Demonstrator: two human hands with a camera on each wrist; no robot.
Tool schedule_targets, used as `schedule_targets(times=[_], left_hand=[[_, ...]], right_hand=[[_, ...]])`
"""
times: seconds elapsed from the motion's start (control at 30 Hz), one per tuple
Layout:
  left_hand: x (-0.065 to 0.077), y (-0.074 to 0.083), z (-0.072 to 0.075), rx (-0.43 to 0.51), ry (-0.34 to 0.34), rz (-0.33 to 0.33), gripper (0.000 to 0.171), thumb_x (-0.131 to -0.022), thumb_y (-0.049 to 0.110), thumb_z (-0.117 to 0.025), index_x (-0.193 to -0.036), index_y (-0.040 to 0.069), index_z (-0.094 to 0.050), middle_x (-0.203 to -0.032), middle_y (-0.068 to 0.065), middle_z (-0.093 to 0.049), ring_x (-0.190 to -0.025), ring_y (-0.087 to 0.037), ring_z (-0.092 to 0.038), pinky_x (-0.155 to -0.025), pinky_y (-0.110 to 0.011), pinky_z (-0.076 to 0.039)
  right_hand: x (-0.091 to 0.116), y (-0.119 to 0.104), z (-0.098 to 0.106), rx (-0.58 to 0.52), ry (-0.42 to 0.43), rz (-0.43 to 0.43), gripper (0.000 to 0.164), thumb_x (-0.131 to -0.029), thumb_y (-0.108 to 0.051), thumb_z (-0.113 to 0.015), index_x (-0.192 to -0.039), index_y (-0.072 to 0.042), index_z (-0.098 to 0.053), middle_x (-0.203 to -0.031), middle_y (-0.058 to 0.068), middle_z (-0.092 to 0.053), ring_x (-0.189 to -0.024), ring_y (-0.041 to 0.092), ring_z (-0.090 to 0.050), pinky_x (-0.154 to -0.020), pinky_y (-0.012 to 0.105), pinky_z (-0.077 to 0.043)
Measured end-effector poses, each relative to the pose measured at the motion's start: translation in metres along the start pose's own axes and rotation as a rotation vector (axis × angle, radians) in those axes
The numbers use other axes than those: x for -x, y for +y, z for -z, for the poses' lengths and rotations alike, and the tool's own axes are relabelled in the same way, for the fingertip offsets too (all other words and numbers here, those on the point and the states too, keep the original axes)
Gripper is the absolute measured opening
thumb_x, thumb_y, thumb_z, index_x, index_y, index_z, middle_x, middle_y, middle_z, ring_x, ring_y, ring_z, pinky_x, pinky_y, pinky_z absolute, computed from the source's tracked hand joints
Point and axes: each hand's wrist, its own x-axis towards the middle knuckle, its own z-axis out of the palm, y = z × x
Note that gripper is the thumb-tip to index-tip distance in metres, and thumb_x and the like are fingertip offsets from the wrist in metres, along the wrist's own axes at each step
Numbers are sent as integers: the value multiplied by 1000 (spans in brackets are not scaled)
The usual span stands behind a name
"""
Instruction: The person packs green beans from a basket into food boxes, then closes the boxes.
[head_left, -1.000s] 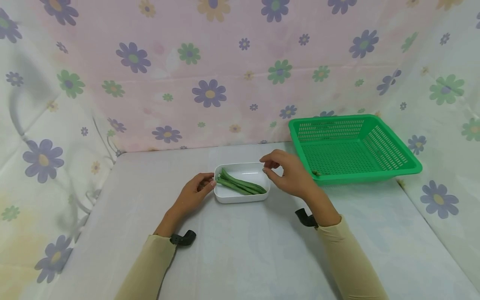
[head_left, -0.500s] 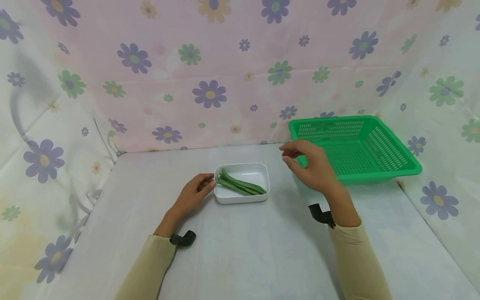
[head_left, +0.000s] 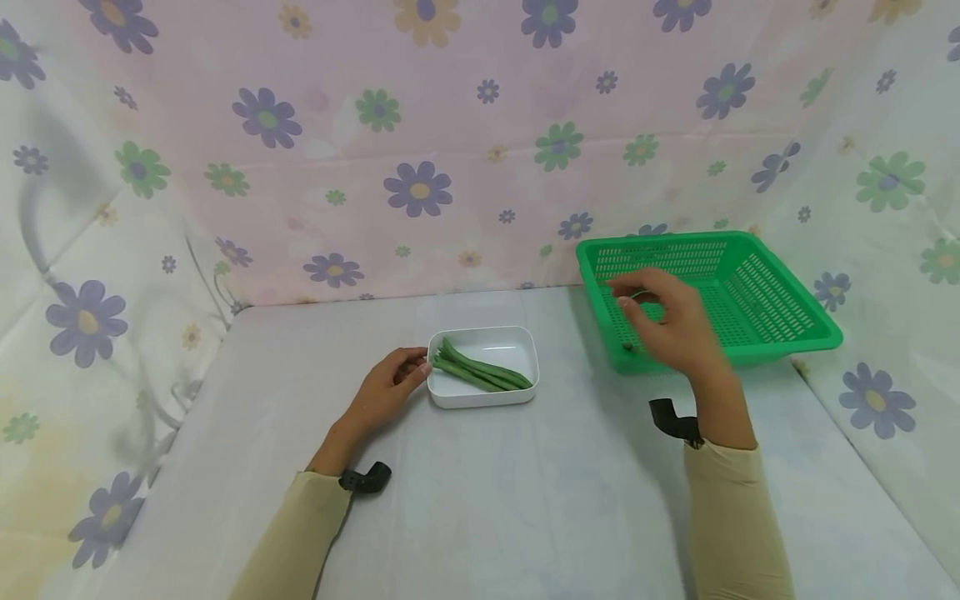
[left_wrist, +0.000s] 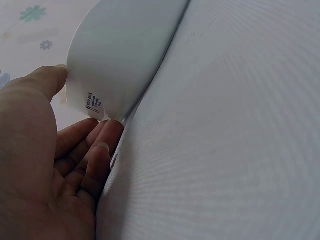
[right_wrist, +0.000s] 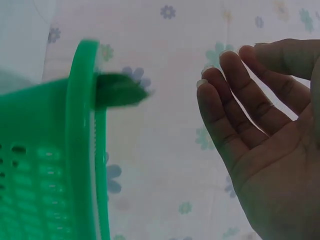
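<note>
A white rectangular dish stands mid-table with several long green beans lying along its left and front part. My left hand holds the dish's left end. In the left wrist view its thumb lies against the rim and its curled fingertips touch the bottom edge. Over the left side of a green plastic basket hovers my right hand. Its fingers are loosely bent, and the right wrist view shows nothing held in them. A green pointed tip shows by the basket's rim there, its kind unclear.
A pale cloth covers the table. Flowered curtains close off the back and both sides. Inside the basket's near left corner lies a small brownish-green piece. Another bit shows just outside its near right side.
My right hand has moved right, from the dish's right end to above the basket's left side. The left hand, the dish and the beans have kept their places.
</note>
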Motion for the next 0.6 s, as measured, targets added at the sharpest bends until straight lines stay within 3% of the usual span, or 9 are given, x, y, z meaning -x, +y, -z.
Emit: schedule_targets(times=[0.23,0.33,0.6], left_hand=[[1,1,0,-3,7,-14,46,-109,36,-63,-147,9,-60,-122,-8,-68,-107,-21,-61,-92,-36,-50],[0,0,0,-9,6,-13,46,-109,36,-62,-147,10,-60,-122,-8,-68,-107,-21,-61,-92,-37,-50],[-1,-1,0,-14,1,-17,47,-109,37,-62,-147,10,-59,-122,-8,-68,-106,-21,-61,-92,-37,-50]], right_hand=[[14,20,23,5,-104,-231,28,-105,2,-60,-132,-2,-69,-121,15,-72,-110,5,-65,-94,13,-48],[19,26,31,20,-165,-290,26,-107,-2,-59,-132,-2,-68,-125,15,-72,-113,1,-64,-95,12,-47],[27,39,41,61,-335,-378,26,-109,-5,-56,-133,-4,-67,-131,15,-69,-117,17,-64,-96,18,-47]])
